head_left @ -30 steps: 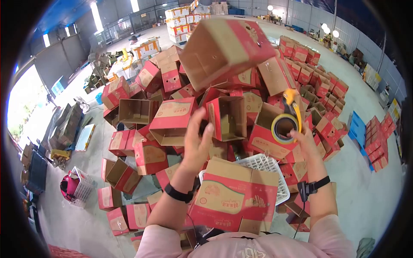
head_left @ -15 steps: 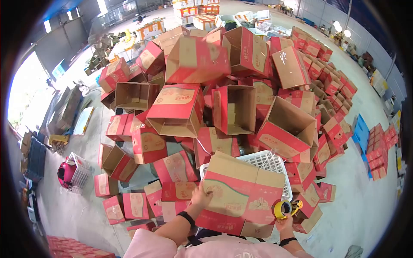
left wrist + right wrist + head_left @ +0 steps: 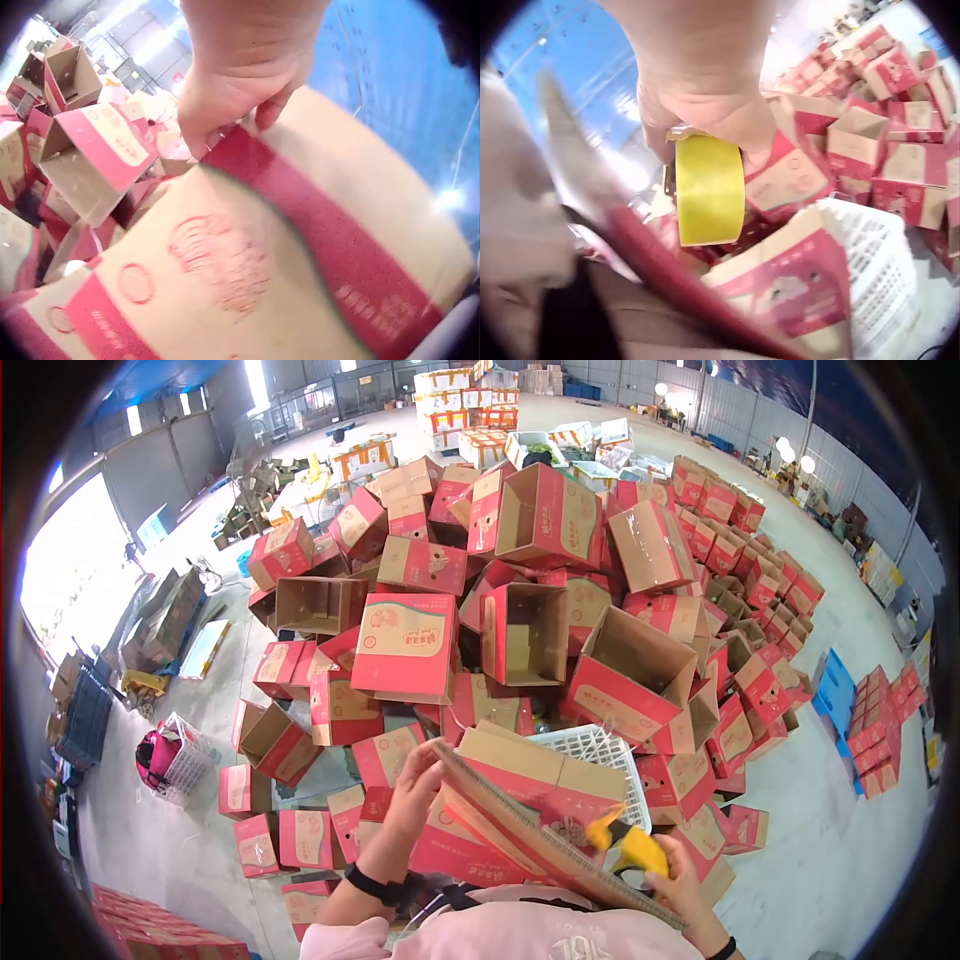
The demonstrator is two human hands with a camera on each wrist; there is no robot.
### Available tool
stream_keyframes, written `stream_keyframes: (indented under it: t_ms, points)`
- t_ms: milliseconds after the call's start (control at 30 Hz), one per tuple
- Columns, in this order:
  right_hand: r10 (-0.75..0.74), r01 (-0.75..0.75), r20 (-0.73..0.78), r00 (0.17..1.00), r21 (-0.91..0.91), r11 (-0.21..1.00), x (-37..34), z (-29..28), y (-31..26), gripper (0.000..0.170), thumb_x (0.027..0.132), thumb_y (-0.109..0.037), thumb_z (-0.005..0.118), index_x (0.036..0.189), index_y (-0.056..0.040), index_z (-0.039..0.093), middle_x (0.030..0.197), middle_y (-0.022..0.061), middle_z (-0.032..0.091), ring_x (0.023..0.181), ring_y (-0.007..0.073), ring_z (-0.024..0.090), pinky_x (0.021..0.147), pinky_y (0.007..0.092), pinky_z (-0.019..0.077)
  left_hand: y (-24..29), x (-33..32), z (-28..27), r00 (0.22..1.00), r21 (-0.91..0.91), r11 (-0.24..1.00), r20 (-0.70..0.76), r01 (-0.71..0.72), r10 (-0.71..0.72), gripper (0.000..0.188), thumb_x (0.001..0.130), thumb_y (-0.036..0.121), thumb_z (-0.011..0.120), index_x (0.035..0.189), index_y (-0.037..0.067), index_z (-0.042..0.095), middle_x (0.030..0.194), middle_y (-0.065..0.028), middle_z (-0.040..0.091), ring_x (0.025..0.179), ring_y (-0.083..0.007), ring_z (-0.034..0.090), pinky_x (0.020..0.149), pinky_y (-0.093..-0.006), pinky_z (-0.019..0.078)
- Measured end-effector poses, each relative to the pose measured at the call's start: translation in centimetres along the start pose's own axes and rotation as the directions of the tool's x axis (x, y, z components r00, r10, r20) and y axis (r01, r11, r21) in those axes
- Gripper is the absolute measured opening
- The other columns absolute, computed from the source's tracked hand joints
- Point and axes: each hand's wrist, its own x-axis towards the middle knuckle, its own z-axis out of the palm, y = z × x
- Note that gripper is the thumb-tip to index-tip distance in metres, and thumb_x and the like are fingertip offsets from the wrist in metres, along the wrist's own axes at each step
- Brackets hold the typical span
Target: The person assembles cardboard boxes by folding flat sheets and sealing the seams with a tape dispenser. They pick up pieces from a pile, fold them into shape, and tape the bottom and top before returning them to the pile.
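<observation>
My left hand [image 3: 413,792] grips the upper edge of a flattened red-and-tan carton [image 3: 505,815], which stands tilted on edge close to my body. In the left wrist view, my thumb and fingers pinch that carton [image 3: 225,251] at its rim. My right hand [image 3: 684,882] holds a yellow tape dispenser [image 3: 637,850] beside the carton's lower right end. In the right wrist view, the wide yellow tape roll [image 3: 711,193] hangs below my curled fingers. Another flattened carton [image 3: 545,768] lies on a white plastic basket [image 3: 625,765] just beyond.
A large heap of formed red-and-tan boxes [image 3: 405,650] with open ends fills the floor ahead. More boxes [image 3: 790,585] spread to the right. A white crate with a pink bag [image 3: 160,760] stands at the left. Blue panels [image 3: 833,695] and stacked red cartons [image 3: 880,730] are far right.
A box seen in mid-air over the heap now rests among the others. My hands came back from reaching forward, and my left hand has raised a flattened carton from the basket onto its edge.
</observation>
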Motion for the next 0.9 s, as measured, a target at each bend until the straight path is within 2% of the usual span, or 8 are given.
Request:
stream_keyframes:
  t_ms: [267, 367, 467, 600, 667, 733, 800, 900]
  points:
    - [-0.034, 0.077, 0.119, 0.992, -0.38, 0.922, 2.4, 0.1, -6.0, 0.068, 0.073, -0.026, 0.078, 0.129, -0.0046, 0.045, 0.116, 0.0099, 0.055, 0.108, 0.0193, 0.054, 0.092, 0.0329, 0.0435, -0.1, 0.7, 2.2, 0.968, 0.251, 0.945, 0.189, -0.211, 0.166, 0.064, 0.087, 0.017, 0.063, 0.14, 0.005, 0.029, 0.131, -0.012, 0.041, 0.12, -0.0191, 0.04, 0.104, -0.0337, 0.0298]
    - [-0.463, 0.421, 0.339, 0.819, -0.903, 0.083, 6.2, -1.9, -8.5, 0.06, 0.068, -0.036, 0.076, 0.114, -0.0041, 0.055, 0.095, 0.015, 0.061, 0.084, 0.0327, 0.063, 0.072, 0.0395, 0.0509, -0.6, 0.0, 2.3, 0.951, 0.227, 0.938, 0.225, -0.264, 0.213, 0.064, 0.087, 0.016, 0.063, 0.139, 0.003, 0.028, 0.132, -0.0133, 0.04, 0.121, -0.0207, 0.039, 0.105, -0.0348, 0.0302]
    - [-0.247, 0.426, 0.435, 0.866, -0.9, -0.091, 7.4, 2.3, -11.9, 0.057, 0.069, -0.037, 0.076, 0.113, -0.006, 0.056, 0.095, 0.0144, 0.061, 0.083, 0.0343, 0.061, 0.07, 0.041, 0.0505, -0.8, 1.0, 3.2, 0.957, 0.285, 0.914, 0.127, -0.288, 0.262, 0.063, 0.087, 0.016, 0.063, 0.139, 0.002, 0.028, 0.133, -0.0142, 0.04, 0.124, -0.0223, 0.039, 0.105, -0.0357, 0.0308]
    - [-0.344, 0.476, 0.426, 0.837, -0.876, 0.075, 13.0, 1.6, -11.6, 0.053, 0.07, -0.036, 0.075, 0.11, -0.0055, 0.059, 0.098, 0.0147, 0.064, 0.09, 0.0325, 0.063, 0.076, 0.0385, 0.0503, 2.3, -2.2, 3.8, 0.924, 0.4, 0.845, 0.285, -0.355, 0.253, 0.057, 0.089, 0.008, 0.056, 0.138, 0.001, 0.028, 0.135, -0.0139, 0.041, 0.129, -0.0204, 0.036, 0.107, -0.0354, 0.0272]
    - [-0.365, 0.384, 0.294, 0.883, -0.901, 0.204, 15.2, 3.2, -13.1, 0.054, 0.071, -0.037, 0.074, 0.112, -0.0048, 0.059, 0.102, 0.0152, 0.065, 0.094, 0.0309, 0.063, 0.081, 0.037, 0.0494, 3.2, -2.5, 3.6, 0.663, 0.297, 0.71, 0.68, -0.638, 0.311, 0.037, 0.089, 0.018, 0.061, 0.121, 0.001, 0.051, 0.117, -0.0111, 0.054, 0.117, -0.0242, 0.048, 0.101, -0.0368, 0.0343]
    - [-0.373, 0.548, 0.437, 0.818, -0.79, 0.276, 16.7, 7.1, -13.4, 0.056, 0.071, -0.038, 0.075, 0.113, -0.0051, 0.058, 0.105, 0.0157, 0.063, 0.096, 0.0313, 0.062, 0.083, 0.0374, 0.0485, 4.4, -1.4, 4.8, 0.684, 0.484, 0.512, 0.646, -0.71, 0.338, 0.028, 0.086, 0.018, 0.063, 0.109, 0.003, 0.058, 0.109, -0.0116, 0.057, 0.108, -0.029, 0.053, 0.095, -0.039, 0.0391]
    - [-0.268, 0.643, 0.588, 0.763, -0.735, 0.215, 18.3, 10.0, -12.5, 0.061, 0.073, -0.049, 0.071, 0.114, -0.0062, 0.057, 0.104, 0.0157, 0.062, 0.096, 0.0328, 0.06, 0.083, 0.0402, 0.0479, 4.2, 1.0, 7.2, 0.397, 0.195, 0.471, 0.837, -0.86, 0.378, 0.024, 0.084, 0.02, 0.065, 0.103, 0.006, 0.06, 0.105, -0.0107, 0.059, 0.103, -0.0293, 0.054, 0.09, -0.0401, 0.0412]
    - [-0.139, 0.652, 0.638, 0.757, -0.73, 0.204, 18.5, 10.9, -13.7, 0.059, 0.078, -0.05, 0.066, 0.117, -0.0065, 0.056, 0.109, 0.0168, 0.06, 0.1, 0.0336, 0.059, 0.084, 0.0405, 0.0472, -1.8, 0.0, 8.5, 0.161, 0.214, 0.455, 0.975, -0.865, -0.152, 0.033, 0.087, 0.035, 0.058, 0.106, 0.008, 0.058, 0.112, -0.0105, 0.057, 0.109, -0.0267, 0.053, 0.09, -0.0415, 0.0419]
